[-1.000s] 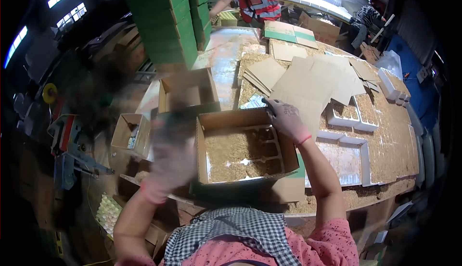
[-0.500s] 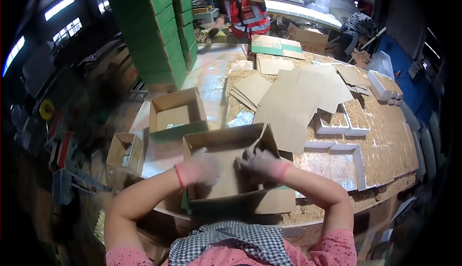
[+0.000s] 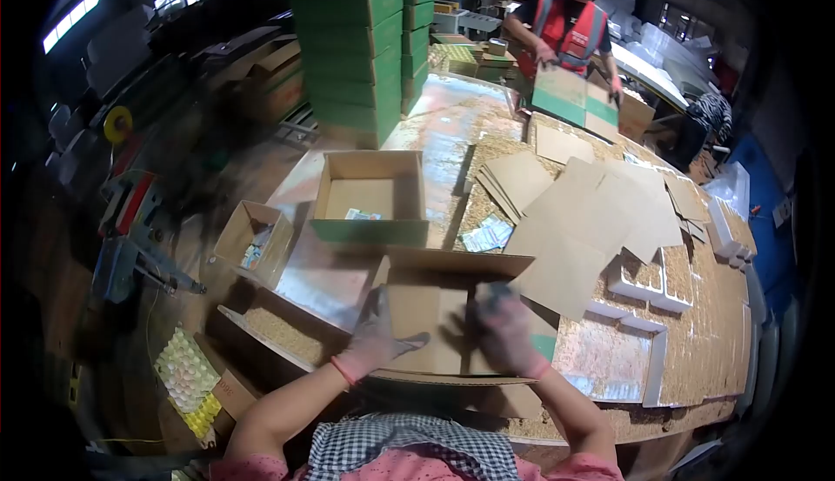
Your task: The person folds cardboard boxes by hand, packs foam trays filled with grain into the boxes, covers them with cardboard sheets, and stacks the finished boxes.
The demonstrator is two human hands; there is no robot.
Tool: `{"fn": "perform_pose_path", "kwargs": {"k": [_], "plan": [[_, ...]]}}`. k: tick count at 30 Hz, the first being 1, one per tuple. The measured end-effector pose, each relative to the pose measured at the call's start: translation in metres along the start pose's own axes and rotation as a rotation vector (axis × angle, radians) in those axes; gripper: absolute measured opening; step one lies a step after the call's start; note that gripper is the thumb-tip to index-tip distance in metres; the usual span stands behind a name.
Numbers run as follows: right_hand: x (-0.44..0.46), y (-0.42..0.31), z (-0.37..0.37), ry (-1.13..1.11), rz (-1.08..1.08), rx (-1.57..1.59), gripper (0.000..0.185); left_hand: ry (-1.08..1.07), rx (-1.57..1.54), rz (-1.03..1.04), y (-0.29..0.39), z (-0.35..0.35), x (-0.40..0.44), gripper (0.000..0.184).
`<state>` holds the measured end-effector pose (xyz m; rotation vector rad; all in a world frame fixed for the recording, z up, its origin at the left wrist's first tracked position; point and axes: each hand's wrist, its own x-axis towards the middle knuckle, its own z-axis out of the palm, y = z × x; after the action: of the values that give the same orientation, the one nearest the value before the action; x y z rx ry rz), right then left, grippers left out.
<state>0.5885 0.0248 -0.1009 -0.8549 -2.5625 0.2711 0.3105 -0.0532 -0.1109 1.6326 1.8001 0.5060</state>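
Note:
My left hand (image 3: 381, 340), gloved, reaches into a brown cardboard box (image 3: 452, 265) in front of me. Its fingers are spread, with the fingertips by the box's left wall and the thumb over the bottom. Inside the right half of that box is my right hand (image 3: 504, 326), also gloved and smeared by motion, so its fingers do not show clearly. Flat cardboard panels (image 3: 413, 317) line the bottom between the hands. Just behind stands another open box with a green outside (image 3: 370, 232), a small printed packet (image 3: 362, 215) in it.
A small carton (image 3: 228, 239) with printed slips stands to the left. Printed sheets (image 3: 489, 234) and flat cardboard pieces (image 3: 570, 220) lie on the right. Green boxes (image 3: 352, 63) are stacked behind. Across the table a co-worker in a red vest (image 3: 570, 37) holds a flattened green-and-brown box (image 3: 559, 96).
My view has swung left. My left hand has spread against the box's left side, while the right hand has moved within the box. The co-worker now grips the flattened box.

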Motion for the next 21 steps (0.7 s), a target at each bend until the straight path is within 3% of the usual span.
{"fn": "perform_pose_path", "kwargs": {"k": [1,3,4,8,9,11,13,15,16,18,19,20,21], "plan": [[-0.017,0.006,0.000,0.178,0.304,-0.052,0.059,0.005,-0.024,-0.010,-0.003,0.000,0.001,0.116],[-0.041,0.032,0.028,0.424,0.653,0.288,0.061,-0.010,-0.172,-0.014,-0.009,-0.004,0.000,0.121],[-0.073,0.033,0.049,0.245,0.487,0.394,0.063,-0.062,-0.183,-0.073,-0.005,-0.014,-0.001,0.122],[-0.001,-0.050,-0.014,0.302,0.848,1.374,0.063,-0.022,-0.273,0.165,-0.024,-0.022,0.006,0.120],[-0.011,-0.029,-0.003,0.277,1.002,1.235,0.064,-0.026,-0.272,0.171,-0.023,-0.021,0.010,0.120],[-0.016,0.001,-0.017,0.432,1.105,1.174,0.067,-0.073,-0.323,0.304,-0.020,-0.019,0.023,0.114],[0.008,0.012,-0.052,0.673,0.996,1.085,0.068,0.358,-0.233,0.730,-0.005,-0.043,0.052,0.080],[0.013,0.060,-0.074,0.701,0.856,1.184,0.061,0.660,-0.250,0.632,-0.025,-0.081,0.065,0.055],[0.021,0.079,-0.081,0.739,0.792,1.178,0.056,0.695,-0.701,0.395,-0.033,-0.098,0.074,0.047],[0.079,0.097,-0.086,0.862,0.779,0.993,0.053,0.614,-1.132,0.152,-0.115,-0.107,0.111,0.046],[0.108,0.103,-0.080,0.901,0.822,0.927,0.055,0.529,-1.119,0.170,-0.178,-0.099,0.145,0.053],[0.116,0.139,-0.060,0.850,0.738,1.013,0.056,0.451,-0.832,0.056,-0.172,-0.111,0.141,0.057],[0.132,0.156,-0.036,0.782,0.729,1.108,0.056,0.464,-0.654,0.164,-0.190,-0.098,0.159,0.060]]}}
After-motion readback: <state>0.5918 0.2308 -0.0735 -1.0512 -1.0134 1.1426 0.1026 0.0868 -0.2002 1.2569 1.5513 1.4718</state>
